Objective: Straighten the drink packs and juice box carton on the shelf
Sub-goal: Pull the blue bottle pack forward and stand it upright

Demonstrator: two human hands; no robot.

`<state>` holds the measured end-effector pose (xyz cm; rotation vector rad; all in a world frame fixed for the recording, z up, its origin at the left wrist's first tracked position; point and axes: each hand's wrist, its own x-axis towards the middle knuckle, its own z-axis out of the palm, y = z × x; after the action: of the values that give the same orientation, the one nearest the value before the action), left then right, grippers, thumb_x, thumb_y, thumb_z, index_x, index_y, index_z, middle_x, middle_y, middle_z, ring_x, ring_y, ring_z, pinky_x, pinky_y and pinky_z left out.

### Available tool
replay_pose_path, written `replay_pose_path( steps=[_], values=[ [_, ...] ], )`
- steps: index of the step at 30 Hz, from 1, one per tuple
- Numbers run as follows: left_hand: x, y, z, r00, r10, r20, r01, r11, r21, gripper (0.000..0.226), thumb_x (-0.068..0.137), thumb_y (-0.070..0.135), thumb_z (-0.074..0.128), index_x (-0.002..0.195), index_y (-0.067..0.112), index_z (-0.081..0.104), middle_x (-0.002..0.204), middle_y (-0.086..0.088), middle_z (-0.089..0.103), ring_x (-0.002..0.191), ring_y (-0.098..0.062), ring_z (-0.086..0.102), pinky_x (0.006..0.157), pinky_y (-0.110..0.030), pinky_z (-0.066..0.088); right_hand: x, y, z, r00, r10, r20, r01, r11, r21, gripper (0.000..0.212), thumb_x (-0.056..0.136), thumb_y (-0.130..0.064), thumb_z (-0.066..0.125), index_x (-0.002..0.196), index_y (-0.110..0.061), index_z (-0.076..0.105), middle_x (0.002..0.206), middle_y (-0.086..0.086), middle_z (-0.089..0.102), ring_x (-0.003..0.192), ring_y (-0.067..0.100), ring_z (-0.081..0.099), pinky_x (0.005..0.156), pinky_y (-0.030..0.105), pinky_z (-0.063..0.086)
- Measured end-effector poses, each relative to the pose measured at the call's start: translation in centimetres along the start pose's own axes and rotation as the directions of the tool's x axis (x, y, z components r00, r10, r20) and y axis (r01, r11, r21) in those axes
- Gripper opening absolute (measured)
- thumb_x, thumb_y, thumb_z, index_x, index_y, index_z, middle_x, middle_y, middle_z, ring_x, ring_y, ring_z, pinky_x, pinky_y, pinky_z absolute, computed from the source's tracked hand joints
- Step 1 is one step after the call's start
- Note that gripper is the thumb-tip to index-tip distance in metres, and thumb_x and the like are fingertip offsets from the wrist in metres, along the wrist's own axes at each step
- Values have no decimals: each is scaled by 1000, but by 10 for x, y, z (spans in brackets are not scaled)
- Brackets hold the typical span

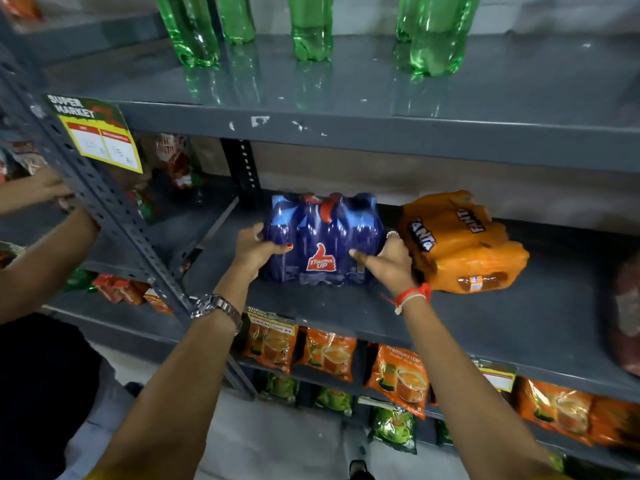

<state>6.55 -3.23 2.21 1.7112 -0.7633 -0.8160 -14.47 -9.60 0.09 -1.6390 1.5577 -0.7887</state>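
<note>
A blue shrink-wrapped Thums Up drink pack stands upright on the grey middle shelf. My left hand grips its left side and my right hand grips its right side, thumbs across the front. Just to the right, an orange Fanta drink pack lies tipped on its side, touching my right hand. No juice box carton is visible.
Green bottles stand on the upper shelf. Orange tea pouches hang below the middle shelf. Another person's arms reach into the neighbouring rack at left. A dark red pack sits at the far right edge.
</note>
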Motion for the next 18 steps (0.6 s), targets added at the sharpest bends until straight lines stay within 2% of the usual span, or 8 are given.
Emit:
replay_pose_path(
  steps=[4, 6, 8, 10, 13, 15, 17, 18],
  values=[
    [11, -26, 1, 990, 90, -112, -73, 987, 141, 63, 61, -12, 76, 119, -5, 54, 119, -25, 62, 109, -34, 60, 90, -44, 51, -18, 10, 21, 996, -93, 1, 93, 995, 26, 72, 63, -20, 85, 118, -11, 39, 126, 12, 52, 120, 31, 53, 98, 45, 48],
    [13, -34, 3, 985, 97, -143, -74, 984, 160, 59, 64, -11, 74, 119, -5, 54, 120, -25, 61, 111, -37, 59, 86, -39, 51, -25, 12, 27, 990, -143, -3, 143, 989, 24, 74, 66, -18, 83, 122, -10, 36, 130, 13, 46, 123, 31, 50, 100, 45, 48],
    [14, -37, 4, 983, 111, -148, -81, 977, 196, 58, 68, -9, 72, 122, -3, 52, 123, -23, 59, 113, -35, 58, 86, -36, 49, -23, 14, 27, 985, -171, -1, 171, 985, -6, 75, 68, -31, 82, 123, -9, 36, 131, 12, 41, 122, 30, 49, 97, 45, 49],
    [8, -38, 5, 972, 149, -182, -114, 975, 192, 62, 70, -7, 72, 126, 0, 48, 128, -21, 54, 115, -31, 57, 89, -33, 50, -21, 14, 22, 989, -149, 8, 149, 989, 21, 82, 65, -55, 76, 123, -13, 38, 129, 9, 40, 114, 25, 53, 89, 43, 53],
    [-20, -43, 23, 905, 193, -378, -187, 981, 54, 67, 72, -4, 71, 131, -1, 38, 135, -18, 38, 110, -22, 54, 78, -7, 49, -16, 7, 11, 988, -62, -145, 114, 915, 387, 87, 68, -68, 60, 134, -18, 31, 133, 3, 40, 112, 16, 50, 87, 23, 45],
    [-48, -49, 50, 902, 200, -382, -212, 977, 10, 65, 76, 3, 71, 130, 0, 35, 134, -19, 35, 114, -28, 53, 80, -14, 51, -3, 3, 9, 992, -8, -126, 78, 827, 557, 71, 89, -55, 46, 145, -19, 21, 143, 3, 34, 132, 16, 36, 101, 22, 30],
    [-69, -55, 78, 940, 203, -274, -224, 973, -47, 75, 74, 8, 73, 135, 2, 30, 138, -18, 30, 123, -31, 46, 95, -34, 50, 15, -4, 8, 999, -19, 28, 2, 856, 518, 62, 96, -50, 34, 148, -19, 21, 144, -1, 34, 137, 13, 28, 114, 32, 23],
    [-74, -57, 89, 956, 206, -209, -223, 973, -59, 86, 71, 12, 77, 140, 5, 25, 144, -18, 23, 131, -31, 38, 102, -41, 45, 22, -6, 8, 991, -13, 135, -57, 865, 498, 62, 95, -55, 34, 145, -18, 31, 145, 2, 39, 137, 18, 34, 116, 39, 27]
  ],
)
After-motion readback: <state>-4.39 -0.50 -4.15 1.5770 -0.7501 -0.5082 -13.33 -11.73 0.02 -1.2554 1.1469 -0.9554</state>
